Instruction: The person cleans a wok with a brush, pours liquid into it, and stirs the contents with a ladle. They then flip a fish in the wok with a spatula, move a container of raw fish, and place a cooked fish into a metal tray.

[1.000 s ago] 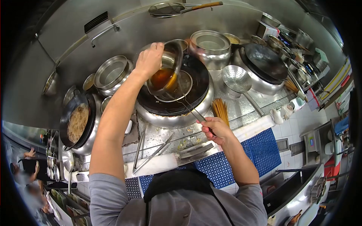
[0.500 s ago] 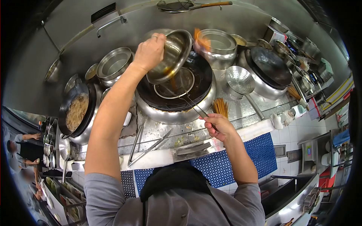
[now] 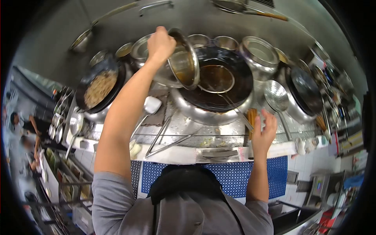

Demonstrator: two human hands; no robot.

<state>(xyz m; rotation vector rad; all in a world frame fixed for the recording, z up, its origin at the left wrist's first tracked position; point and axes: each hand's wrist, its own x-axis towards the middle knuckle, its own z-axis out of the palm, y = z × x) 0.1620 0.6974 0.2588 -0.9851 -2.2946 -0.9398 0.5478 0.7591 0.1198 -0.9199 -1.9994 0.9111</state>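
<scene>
My left hand (image 3: 159, 47) grips the rim of a steel bowl (image 3: 184, 64). The bowl is tilted on its side at the wok's left edge, with a little brownish liquid inside. A round wire strainer (image 3: 214, 91) rests in the black wok (image 3: 244, 84), its mesh over dark liquid. The strainer's handle reaches out over the front rim towards my right hand (image 3: 264, 132). That hand is open beside the handle end, fingers apart and holding nothing. Just behind its fingers stands a bamboo brush (image 3: 252, 117).
To the left, another wok (image 3: 100, 88) holds brownish food. A white-headed spatula (image 3: 152, 105) and tongs (image 3: 162, 137) lie along the counter front. On the right are a perforated ladle (image 3: 276, 96) and a third wok (image 3: 305, 88). Other people (image 3: 31, 125) stand far left.
My right hand has let go of the strainer handle and opened. The bowl has moved left from over the strainer, and the pouring stream has stopped. The whole view has shifted.
</scene>
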